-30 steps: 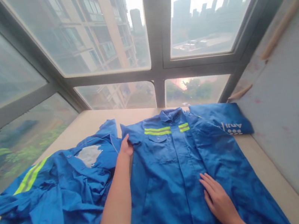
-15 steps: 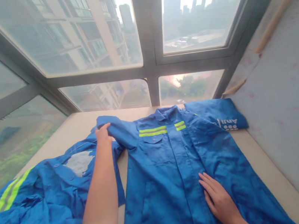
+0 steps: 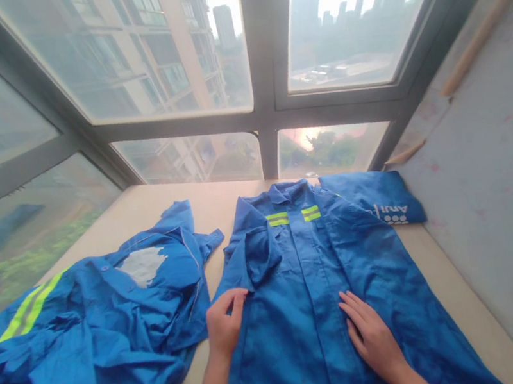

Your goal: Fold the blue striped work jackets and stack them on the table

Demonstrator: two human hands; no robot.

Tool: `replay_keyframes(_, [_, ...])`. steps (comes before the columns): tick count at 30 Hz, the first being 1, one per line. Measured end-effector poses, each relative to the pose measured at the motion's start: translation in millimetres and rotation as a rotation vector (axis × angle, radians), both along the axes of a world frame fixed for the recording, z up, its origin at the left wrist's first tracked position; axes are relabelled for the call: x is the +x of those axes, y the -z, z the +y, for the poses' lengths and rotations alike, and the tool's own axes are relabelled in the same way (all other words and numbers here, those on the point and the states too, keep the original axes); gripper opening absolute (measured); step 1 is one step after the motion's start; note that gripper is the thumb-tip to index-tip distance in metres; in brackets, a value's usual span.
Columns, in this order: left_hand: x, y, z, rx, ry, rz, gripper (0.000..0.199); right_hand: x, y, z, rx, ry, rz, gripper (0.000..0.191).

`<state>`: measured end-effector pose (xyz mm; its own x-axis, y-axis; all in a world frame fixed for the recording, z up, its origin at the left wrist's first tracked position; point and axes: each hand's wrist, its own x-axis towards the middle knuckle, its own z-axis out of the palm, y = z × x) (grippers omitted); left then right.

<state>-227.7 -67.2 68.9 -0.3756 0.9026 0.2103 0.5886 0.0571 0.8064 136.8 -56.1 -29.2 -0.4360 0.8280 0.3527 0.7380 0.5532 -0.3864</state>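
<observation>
A blue work jacket (image 3: 289, 336) with yellow-green and grey reflective stripes lies spread out, its collar towards the window. Its left-side sleeve (image 3: 253, 251) is bent inward over the chest and covers part of the stripe. At the lower edge of that sleeve, my left hand (image 3: 226, 323) pinches the cloth between thumb and fingers. My right hand (image 3: 371, 333) rests flat on the jacket front, right of the button placket, with its fingers stretched out.
To the left lies a crumpled blue garment (image 3: 110, 345) with a whitish patch and reflective stripes. A folded blue piece (image 3: 361, 191) with white lettering is at the back right. Windows (image 3: 187, 157) border the far side; a patterned wall (image 3: 496, 199) stands on the right.
My left hand has brought the sleeve from its outstretched position inward and towards me, over the jacket. My right hand has stayed on the jacket front. The view has shifted slightly.
</observation>
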Motion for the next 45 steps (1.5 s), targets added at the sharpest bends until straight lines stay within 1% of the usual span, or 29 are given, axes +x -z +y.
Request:
replay_keyframes(2, [-11, 7.0, 0, 0.057, -0.198, 0.212, 0.037, 0, 0.3, 0, -0.001, 0.002, -0.001, 0.042])
replay_keyframes(3, [-17, 8.9, 2, 0.056, -0.277, 0.304, 0.041, 0, 0.4, 0, -0.001, 0.003, 0.001, 0.041])
replay_keyframes(4, [-22, 10.3, 4, 0.027, -0.302, 0.366, 0.048, 0, 0.5, -1, -0.001, 0.004, 0.005, 0.041])
replay_keyframes(5, [-26, 11.5, 7, -0.026, -0.263, 0.404, 0.054, -1, 0.5, -1, -0.002, 0.004, 0.010, 0.041])
replay_keyframes(6, [-28, 12.9, 10, -0.086, -0.177, 0.428, 0.056, -1, 0.4, -1, -0.002, 0.006, 0.018, 0.041])
replay_keyframes(8, [-28, 15.5, 14, -0.169, 0.014, 0.481, 0.050, -2, -0.2, 0, -0.003, 0.011, 0.034, 0.041])
replay_keyframes(9, [-27, 16.4, 15, -0.182, 0.071, 0.511, 0.044, -2, -0.6, 0, -0.003, 0.013, 0.040, 0.041])
replay_keyframes(10, [-26, 17.0, 16, -0.179, 0.088, 0.535, 0.039, -3, -1.1, 0, -0.002, 0.014, 0.044, 0.041])
replay_keyframes(12, [-26, 16.0, 18, -0.161, 0.033, 0.506, 0.031, -3, -1.6, 1, -0.002, 0.015, 0.046, 0.042])
replay_keyframes(15, [-31, 7.4, 25, -0.154, -0.114, 0.284, 0.027, -3, -0.3, 1, -0.006, 0.011, 0.053, 0.042])
replay_keyframes(17, [-33, -5.1, 30, -0.112, -0.220, 0.063, 0.026, -2, 1.2, 1, -0.023, 0.013, 0.081, 0.042])
replay_keyframes(18, [-33, -13.9, 32, -0.071, -0.259, -0.049, 0.026, -2, 1.2, 2, -0.042, 0.017, 0.106, 0.041])
replay_keyframes(20, [-26, -37.1, 35, 0.025, -0.286, -0.218, 0.027, -4, -3.2, 4, -0.113, 0.039, 0.183, 0.037])
replay_keyframes(21, [-19, -51.0, 35, 0.063, -0.269, -0.258, 0.029, -6, -8.4, 6, -0.167, 0.065, 0.239, 0.034])
replay_keyframes(23, [4, -80.0, 32, 0.110, -0.186, -0.276, 0.031, -15, -25.6, 12, -0.313, 0.144, 0.399, 0.032])
replay_keyframes(25, [38, -104.5, 27, 0.117, -0.045, -0.301, 0.029, -27, -49.4, 18, -0.499, 0.196, 0.631, 0.040])
replay_keyframes(26, [59, -112.7, 24, 0.107, 0.048, -0.323, 0.027, -34, -61.9, 20, -0.594, 0.192, 0.766, 0.045])
replay_keyframes(27, [81, -117.1, 20, 0.081, 0.162, -0.356, 0.026, -40, -73.5, 22, -0.679, 0.168, 0.897, 0.050])
replay_keyframes(28, [103, -117.4, 16, 0.055, 0.267, -0.394, 0.024, -45, -83.5, 23, -0.742, 0.138, 1.016, 0.054])
replay_keyframes(29, [125, -113.5, 12, 0.034, 0.349, -0.439, 0.022, -48, -91.2, 24, -0.786, 0.118, 1.115, 0.058])
replay_keyframes(30, [145, -105.7, 7, 0.015, 0.398, -0.491, 0.020, -50, -96.4, 24, -0.820, 0.114, 1.189, 0.060])
replay_keyframes(31, [164, -94.6, 1, -0.002, 0.419, -0.541, 0.017, -50, -99.0, 24, -0.856, 0.125, 1.236, 0.062])
replay_keyframes(33, [192, -65.8, -12, -0.035, 0.394, -0.663, 0.012, -45, -97.4, 23, -0.946, 0.186, 1.281, 0.062])
replay_keyframes(35, [208, -34.1, -29, -0.099, 0.349, -0.821, 0.007, -37, -89.9, 21, -1.009, 0.299, 1.285, 0.058])
replay_keyframes(38, [211, 6.7, -58, -0.284, 0.226, -1.081, 0.010, -27, -76.8, 14, -1.010, 0.487, 1.330, 0.051])
replay_keyframes(40, [204, 24.5, -75, -0.395, 0.100, -1.274, 0.017, -25, -71.3, 7, -1.091, 0.529, 1.349, 0.053])
replay_keyframes(41, [198, 30.0, -82, -0.430, 0.025, -1.363, 0.023, -25, -69.8, 4, -1.152, 0.529, 1.335, 0.056])
replay_keyframes(43, [187, 34.5, -90, -0.459, -0.095, -1.491, 0.041, -26, -68.5, 0, -1.230, 0.546, 1.237, 0.064])
replay_keyframes(45, [176, 31.9, -91, -0.476, -0.129, -1.531, 0.055, -30, -68.4, -1, -1.220, 0.566, 1.092, 0.068])
